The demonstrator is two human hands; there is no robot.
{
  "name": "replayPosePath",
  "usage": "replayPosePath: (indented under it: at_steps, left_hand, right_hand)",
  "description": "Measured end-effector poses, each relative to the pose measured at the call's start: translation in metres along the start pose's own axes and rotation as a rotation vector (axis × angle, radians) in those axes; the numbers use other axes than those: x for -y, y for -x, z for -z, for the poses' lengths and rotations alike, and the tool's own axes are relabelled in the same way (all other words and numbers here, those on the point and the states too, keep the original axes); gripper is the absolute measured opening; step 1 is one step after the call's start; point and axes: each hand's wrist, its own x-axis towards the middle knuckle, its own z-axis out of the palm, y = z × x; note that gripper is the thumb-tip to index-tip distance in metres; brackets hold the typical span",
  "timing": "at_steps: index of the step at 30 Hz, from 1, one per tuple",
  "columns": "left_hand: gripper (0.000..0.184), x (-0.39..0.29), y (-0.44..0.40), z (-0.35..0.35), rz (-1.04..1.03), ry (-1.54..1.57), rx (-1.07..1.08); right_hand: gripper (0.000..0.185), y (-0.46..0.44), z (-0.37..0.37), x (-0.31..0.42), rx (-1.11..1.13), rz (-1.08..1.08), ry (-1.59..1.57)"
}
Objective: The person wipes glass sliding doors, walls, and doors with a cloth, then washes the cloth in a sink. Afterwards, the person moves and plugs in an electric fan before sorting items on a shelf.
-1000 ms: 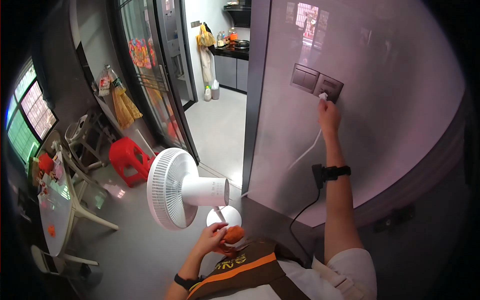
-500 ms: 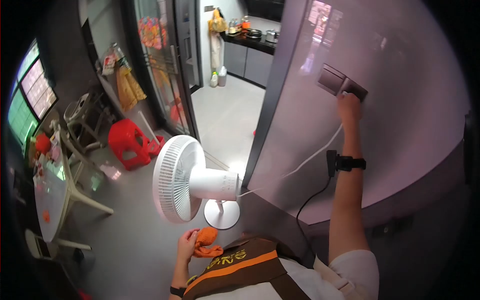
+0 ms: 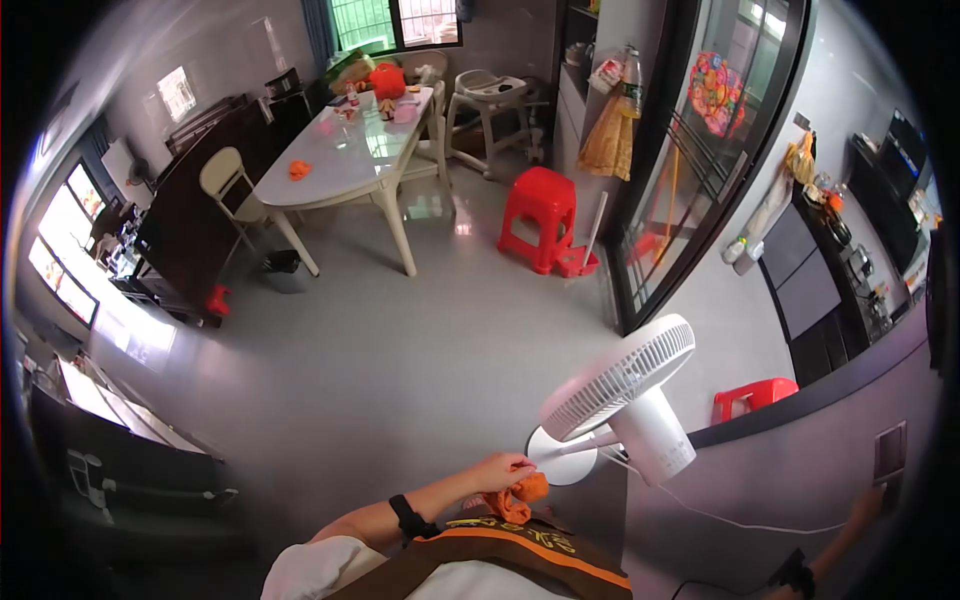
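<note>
My left hand (image 3: 505, 470) is closed on a crumpled orange cloth (image 3: 518, 502) in front of the brown apron (image 3: 490, 535). A white standing fan (image 3: 630, 395) is just beyond it, its round base (image 3: 562, 456) on the floor. At the far right, my right hand (image 3: 868, 510) reaches to the wall sockets (image 3: 890, 452). A white cord (image 3: 740, 522) runs from the fan to that hand. The fingers look closed on the cord's plug, which they hide. A black cord with a dark connector (image 3: 788, 565) is by my right wrist.
Across the floor stand a white table (image 3: 330, 180), a chair (image 3: 225, 180) and a red stool (image 3: 538, 215). A glass sliding door (image 3: 690, 150) borders the kitchen. Another red stool (image 3: 755, 395) is behind the wall's edge.
My view has swung left, bringing in more of the room and shifting the fan and wall sockets rightward. My left hand still holds the orange cloth; my right hand stays at the sockets.
</note>
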Motion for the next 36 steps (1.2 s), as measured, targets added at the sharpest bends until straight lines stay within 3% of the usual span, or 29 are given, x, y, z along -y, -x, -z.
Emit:
replayPosePath:
  at_steps: [7, 9, 11, 14, 17, 18, 20, 24, 26, 27, 30, 33, 36]
  left_hand:
    - [0.037, 0.039, -0.002, 0.029, -0.061, 0.127, -0.027]
    - [0.037, 0.020, 0.013, 0.062, 0.090, -0.005, -0.050]
    - [0.041, 0.027, 0.020, 0.087, 0.087, -0.026, -0.063]
    - [0.047, 0.042, 0.008, 0.128, 0.123, 0.068, -0.112]
    - [0.048, 0.042, -0.015, 0.173, 0.203, 0.229, -0.156]
    - [0.049, 0.042, -0.025, 0.187, 0.233, 0.276, -0.155]
    - [0.042, 0.054, -0.045, 0.211, 0.199, 0.274, -0.229]
    - [0.035, 0.044, -0.076, 0.279, 0.404, 0.204, -0.263]
    - [0.030, 0.040, -0.089, 0.307, 0.305, 0.289, -0.373]
    - [0.030, 0.045, -0.096, 0.322, 0.291, 0.287, -0.380]
    - [0.027, 0.049, -0.136, 0.352, 0.278, 0.373, -0.437]
    - [0.025, 0.040, -0.182, 0.382, 0.266, 0.058, -0.426]
    - [0.023, 0.012, -0.247, 0.412, 0.178, -0.199, -0.251]
  right_hand:
    - [0.042, 0.021, 0.009, 0.009, -0.048, 0.007, 0.107]
    - [0.043, 0.038, 0.028, 0.024, -0.084, 0.008, 0.142]
    - [0.043, 0.057, 0.054, 0.045, -0.219, -0.020, 0.122]
    - [0.040, 0.124, 0.171, 0.165, -0.612, -0.213, 0.021]
    - [0.044, 0.142, 0.167, 0.227, -0.817, 0.054, -0.483]
    - [0.044, 0.149, 0.170, 0.255, -0.812, 0.062, -0.502]
    - [0.042, 0.162, 0.186, 0.314, -0.683, 0.121, -0.838]
    - [0.037, 0.156, 0.217, 0.416, -0.546, 0.343, -1.068]
    - [0.033, 0.140, 0.242, 0.468, -0.264, 0.622, -1.245]
    - [0.031, 0.140, 0.263, 0.503, -0.180, 0.586, -1.278]
    - [0.032, 0.138, 0.302, 0.567, -0.066, 0.755, -1.073]
    - [0.032, 0.140, 0.323, 0.606, 0.034, 0.849, -0.926]
    - [0.029, 0.155, 0.341, 0.627, 0.156, 0.678, -0.926]
